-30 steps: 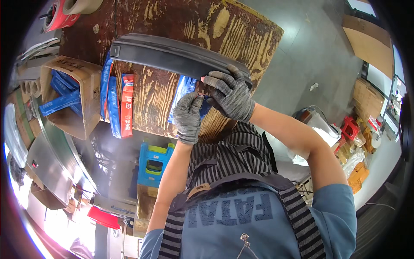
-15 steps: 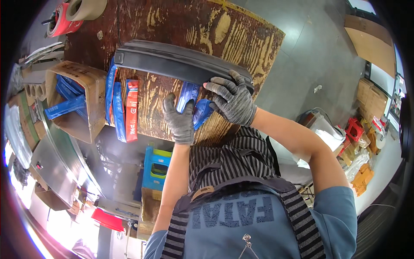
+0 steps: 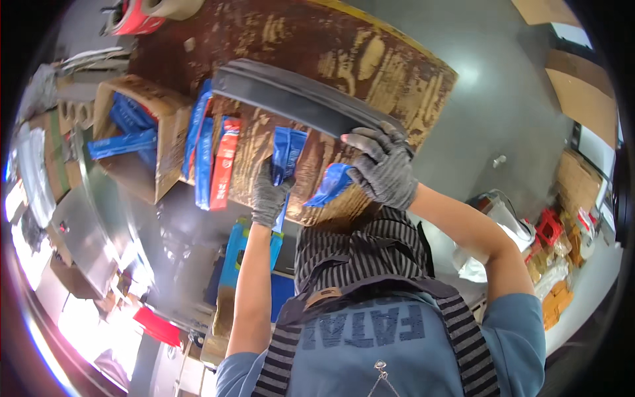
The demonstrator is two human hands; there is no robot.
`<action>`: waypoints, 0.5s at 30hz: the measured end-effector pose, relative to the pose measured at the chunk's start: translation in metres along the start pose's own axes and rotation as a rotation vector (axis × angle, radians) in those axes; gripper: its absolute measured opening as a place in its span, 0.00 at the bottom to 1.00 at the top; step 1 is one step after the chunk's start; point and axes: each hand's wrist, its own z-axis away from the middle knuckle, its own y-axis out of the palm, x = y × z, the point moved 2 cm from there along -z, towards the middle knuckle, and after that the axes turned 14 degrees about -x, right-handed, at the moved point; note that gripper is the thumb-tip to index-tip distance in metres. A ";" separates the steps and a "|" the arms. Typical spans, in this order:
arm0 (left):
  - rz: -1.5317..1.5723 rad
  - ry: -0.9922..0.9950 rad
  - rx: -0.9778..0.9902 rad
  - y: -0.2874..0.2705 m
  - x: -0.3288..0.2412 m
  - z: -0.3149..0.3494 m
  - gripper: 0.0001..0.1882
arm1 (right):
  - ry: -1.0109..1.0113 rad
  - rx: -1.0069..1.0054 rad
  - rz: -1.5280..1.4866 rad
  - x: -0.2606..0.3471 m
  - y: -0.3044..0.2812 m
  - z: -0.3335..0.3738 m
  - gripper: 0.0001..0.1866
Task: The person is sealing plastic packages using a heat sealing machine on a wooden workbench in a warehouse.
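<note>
While the left hand (image 3: 270,197) closes around the lower part of a blue packet (image 3: 288,151), the right hand (image 3: 385,169) bends its fingers against a long dark device (image 3: 291,96); whether it pinches the blue film piece (image 3: 330,185) by its thumb, I cannot tell. The packet is over the counter (image 3: 413,86), its upper end near the device. It looks light, floppy and probably slick, best held along its flat side edges.

Blue packet (image 3: 289,147) over a worn worktop (image 3: 284,36)
Left grip (image 3: 269,200) holds the packet; right grip (image 3: 385,171) touches a long black device (image 3: 291,96), beside a smaller blue piece (image 3: 331,185).
</note>
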 end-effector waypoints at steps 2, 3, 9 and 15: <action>-0.001 -0.055 -0.076 -0.037 -0.028 0.004 0.33 | -0.009 0.006 0.009 -0.001 -0.002 0.000 0.11; -0.019 -0.049 -0.105 -0.051 -0.028 0.002 0.33 | -0.006 0.022 0.043 -0.002 -0.003 0.000 0.11; -0.040 0.144 -0.463 -0.193 -0.066 -0.043 0.36 | -0.043 0.003 0.060 0.000 -0.004 -0.002 0.11; -1.064 0.444 -0.899 -0.257 -0.134 -0.080 0.46 | -0.057 0.015 0.065 0.003 -0.002 -0.003 0.12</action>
